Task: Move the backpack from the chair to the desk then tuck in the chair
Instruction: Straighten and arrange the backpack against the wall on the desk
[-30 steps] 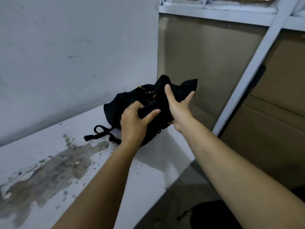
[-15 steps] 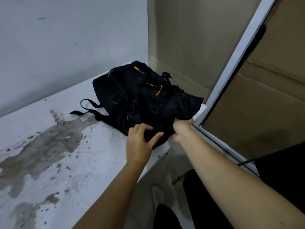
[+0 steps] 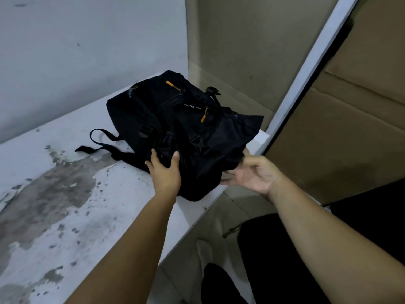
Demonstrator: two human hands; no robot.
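The black backpack (image 3: pixel 179 119) with orange zipper pulls lies flat on the stained white desk (image 3: pixel 65 216), in the far right corner against the wall. Its near end hangs slightly over the desk's front edge. My left hand (image 3: pixel 165 174) rests on that near end, pinching fabric between thumb and fingers. At the bag's right near corner my right hand (image 3: pixel 252 172) is spread, palm showing, with only its fingertips touching the bag. A black shape (image 3: pixel 368 211) at lower right may be the chair; most of it is hidden by my right arm.
A white wall runs behind the desk and a tan panel (image 3: pixel 241 51) closes its right end. A slanted white frame bar (image 3: pixel 306 69) and cardboard sheets (image 3: pixel 350 128) stand to the right. A loose strap (image 3: pixel 98 139) trails left of the bag. Floor and my feet show below the desk edge.
The backpack went from being held up to lying flat on the desk. My right hand has loosened from a tight grip on the near edge to a spread hand. The view tilted down.
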